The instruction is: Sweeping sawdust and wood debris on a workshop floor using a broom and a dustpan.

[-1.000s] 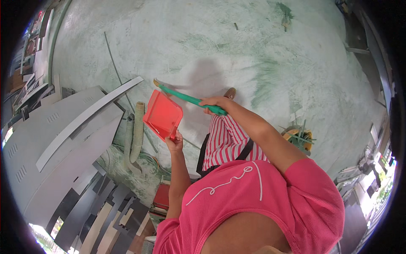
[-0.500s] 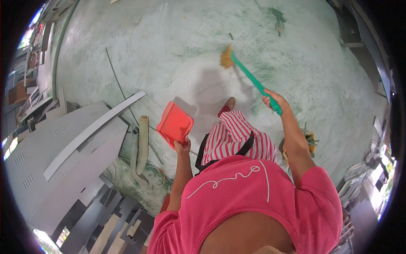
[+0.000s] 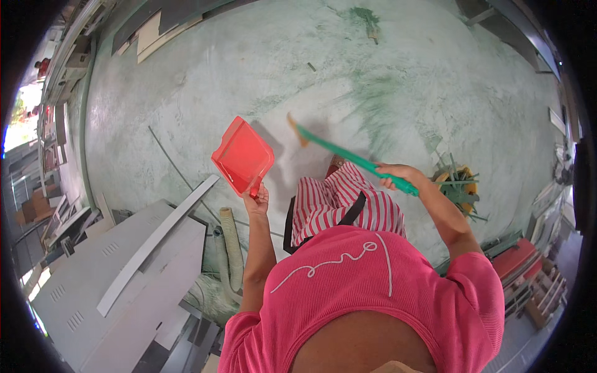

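Note:
My left hand (image 3: 256, 200) is closed on the short handle of a red dustpan (image 3: 244, 152), whose wide pan points away from me. In my right hand (image 3: 401, 176) is the green handle of a hand brush (image 3: 339, 151). Its tan bristle end (image 3: 296, 129) reaches out to the left, toward the dustpan but apart from it, and is slightly blurred. Both tools are held in front of my striped trousers, over the pale floor (image 3: 298, 93). Whether the bristles touch the floor I cannot tell.
A large grey metal panel (image 3: 134, 273) with a long white strip (image 3: 158, 242) on it lies at the left. Beside it are ribbed hoses (image 3: 231, 248) and a thin rod (image 3: 177, 165). To my right stands a yellow container (image 3: 466, 180) holding green scraps. Boards (image 3: 155, 34) lie at the far left.
The brush has swung left and nearer to me, toward the dustpan. My left hand has raised the dustpan a little farther forward. The view has shifted, showing more of the yellow container.

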`<state>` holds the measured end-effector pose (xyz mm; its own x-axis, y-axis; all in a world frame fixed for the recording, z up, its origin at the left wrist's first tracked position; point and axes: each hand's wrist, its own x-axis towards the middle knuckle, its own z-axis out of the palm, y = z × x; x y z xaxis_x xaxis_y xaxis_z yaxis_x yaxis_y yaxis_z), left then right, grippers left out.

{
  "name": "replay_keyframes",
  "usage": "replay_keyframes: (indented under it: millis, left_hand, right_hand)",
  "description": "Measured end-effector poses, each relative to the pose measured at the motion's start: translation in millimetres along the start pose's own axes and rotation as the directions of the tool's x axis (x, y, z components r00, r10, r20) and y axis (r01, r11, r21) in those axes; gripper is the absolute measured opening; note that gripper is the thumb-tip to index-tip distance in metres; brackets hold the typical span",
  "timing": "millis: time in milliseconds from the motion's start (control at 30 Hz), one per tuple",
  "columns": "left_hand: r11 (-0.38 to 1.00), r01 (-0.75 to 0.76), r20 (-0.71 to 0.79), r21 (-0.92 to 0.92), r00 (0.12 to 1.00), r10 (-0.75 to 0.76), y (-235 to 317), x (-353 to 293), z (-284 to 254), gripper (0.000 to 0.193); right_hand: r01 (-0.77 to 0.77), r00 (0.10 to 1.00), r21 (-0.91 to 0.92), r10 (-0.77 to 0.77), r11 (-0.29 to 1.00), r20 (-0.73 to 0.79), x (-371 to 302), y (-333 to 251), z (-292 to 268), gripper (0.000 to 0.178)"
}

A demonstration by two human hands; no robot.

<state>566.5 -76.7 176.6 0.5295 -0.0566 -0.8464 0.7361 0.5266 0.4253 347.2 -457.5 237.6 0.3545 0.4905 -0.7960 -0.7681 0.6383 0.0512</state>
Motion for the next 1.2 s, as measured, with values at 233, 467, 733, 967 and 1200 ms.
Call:
replay_keyframes:
  millis: [233, 467, 733, 967, 1200]
  left_hand:
    - [0.998, 0.021, -0.078, 0.060, 0.997, -0.016, 16.9, 11.8, -7.2, 0.028]
    - [0.994, 0.110, -0.170, 0.019, 0.980, -0.105, 59.8, 33.8, -51.6, 0.031]
    - [0.995, 0.089, -0.092, 0.041, 0.992, -0.085, 109.8, 48.8, -70.2, 0.029]
    - [0.996, 0.082, -0.055, 0.037, 0.995, -0.080, 138.7, 72.9, -59.6, 0.031]
    - [0.988, 0.080, -0.177, 0.135, 0.983, -0.055, 169.0, 85.7, -21.5, 0.031]
  right_hand:
    - [-0.071, 0.996, -0.232, 0.079, 0.970, 0.026, 78.6, 14.0, -12.3, 0.052]
    - [0.088, 0.957, -0.001, -0.085, 0.996, -0.276, 26.2, -18.5, -29.3, 0.036]
    - [0.331, 0.811, -0.032, -0.301, 0.943, -0.502, 13.5, -61.5, -17.4, 0.055]
    - [0.363, 0.777, -0.183, -0.405, 0.914, -0.482, 48.5, -33.2, 67.9, 0.057]
    - [0.157, 0.982, -0.173, -0.172, 0.972, -0.077, 139.3, -17.0, 157.6, 0.052]
